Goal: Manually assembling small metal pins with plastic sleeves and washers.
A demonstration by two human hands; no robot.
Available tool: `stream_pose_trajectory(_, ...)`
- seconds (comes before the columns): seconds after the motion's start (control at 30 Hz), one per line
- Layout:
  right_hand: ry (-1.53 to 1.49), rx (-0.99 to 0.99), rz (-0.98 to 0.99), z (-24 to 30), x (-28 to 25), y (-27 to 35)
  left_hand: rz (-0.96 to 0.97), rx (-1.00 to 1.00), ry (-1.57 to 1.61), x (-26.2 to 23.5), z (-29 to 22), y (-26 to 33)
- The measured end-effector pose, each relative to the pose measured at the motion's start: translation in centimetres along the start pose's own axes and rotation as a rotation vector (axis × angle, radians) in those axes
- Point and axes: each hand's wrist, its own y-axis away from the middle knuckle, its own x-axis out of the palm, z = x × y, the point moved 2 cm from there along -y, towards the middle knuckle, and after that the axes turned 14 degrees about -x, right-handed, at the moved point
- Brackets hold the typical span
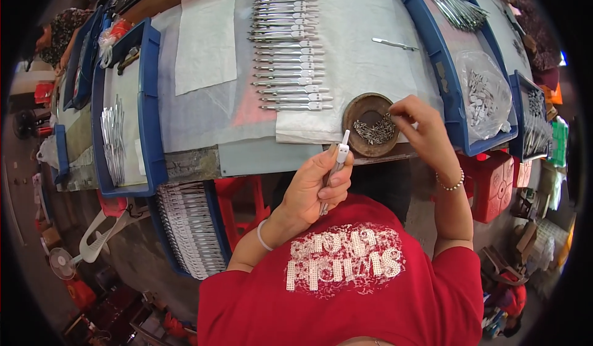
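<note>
Metal tool [341, 155] clamped in L hand [314, 188], R hand [424, 129] apart, at parts bowl [367, 107], R grip unclear

A head-worn fisheye looks down closely over the bench [196, 164]

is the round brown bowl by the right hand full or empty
Neither, partly filled: small silvery metal pieces lie in the round brown bowl, leaving part of its inside bare.

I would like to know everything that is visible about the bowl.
The bowl is round, shallow and dull brown, its material unclear. It sits upright near the front edge of the table, lower right of the tools. Small shiny parts lie inside, mostly in its near half. The right hand is at its right rim; contact is unclear.
</note>
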Motion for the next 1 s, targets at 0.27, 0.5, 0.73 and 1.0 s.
stream_pose_trajectory(0.27, 0.291, -0.156, 0.207, -0.2, 2.5, -1.5, -0.047, 0.012, -0.029, 0.4, -0.5, 0.4)
stream_pose_trajectory(0.5, 0.447, -0.121, 0.326, -0.3, 3.6, -1.8, -0.123, 0.003, -0.077, 0.7, 0.2, 0.2)
stream_pose_trajectory(0.73, 0.216, -0.095, 0.24, 1.7, 2.7, -1.2, -0.003, 0.081, -0.097, 0.2, 0.6, 0.6)
stream_pose_trajectory(1.0, -0.608, -0.059, -0.196, 9.0, 5.4, -1.2, -0.119, 0.099, -0.04, 0.3, -0.5, 1.2)
